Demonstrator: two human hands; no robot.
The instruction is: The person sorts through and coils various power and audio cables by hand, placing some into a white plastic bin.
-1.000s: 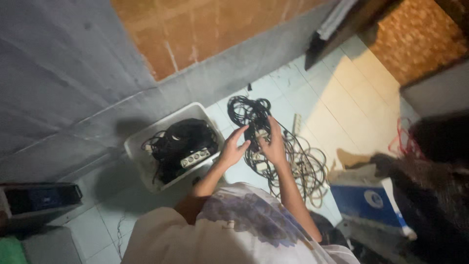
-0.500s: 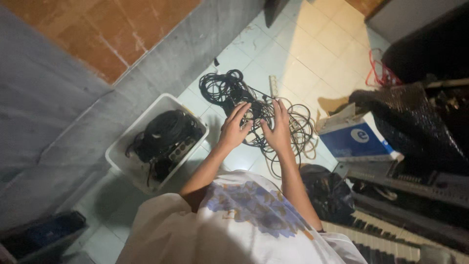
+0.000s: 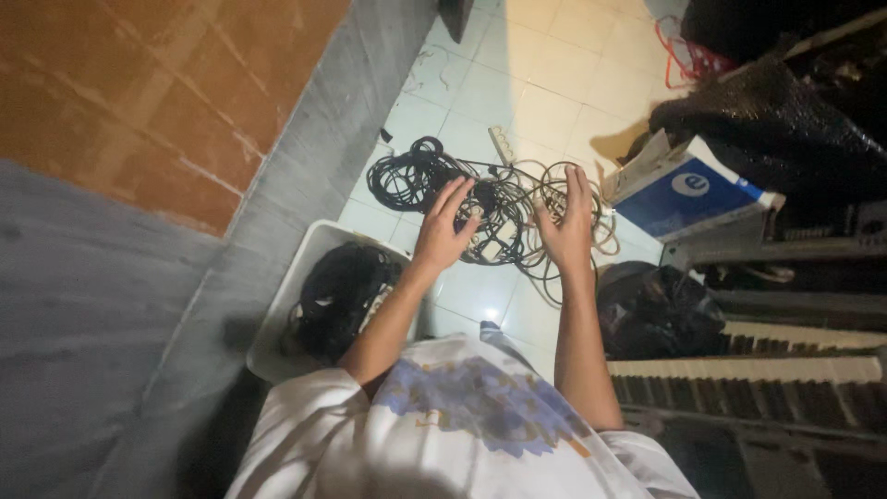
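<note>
Floor [image 3: 554,55]: pale tiles, under everything I am handling. The cables lie spread on it because a bundle this loose needs flat ground, as I judge it.

Wall [image 3: 139,277]: grey and brick-coloured, far out beyond my left hand; the bin is pushed up against its foot.

Keyboard [image 3: 767,379]: a long one with rows of keys, off to the outside of my right forearm, well apart from the cables.

Bin [image 3: 277,323]: a white plastic tub just beside my left forearm, with coiled black cable [image 3: 342,286] packed in it. It stands close enough to reach without shifting.

Blue box [image 3: 688,189]: cardboard, tilted, just past my right hand on the outer side.

Black bag [image 3: 656,310]: slumped near my right elbow, between the box and the keyboard.

Cable tangle [image 3: 499,208]: black and pale cords knotted together, directly under and ahead of both hands. The darker coil sits beyond my left fingertips, the paler loops around my right.

Power strip [image 3: 501,143]: white, lying at the far edge of the tangle, ahead of both hands.

Left hand [image 3: 443,231]: fingers spread and pressed onto the knotted middle, grasping into the cords rather than clenched. I cannot tell which strand it has.

Right hand [image 3: 565,222]: fingers upright and curled among the pale loops, gripping the tangle from the other side so the two hands bracket it.
</note>
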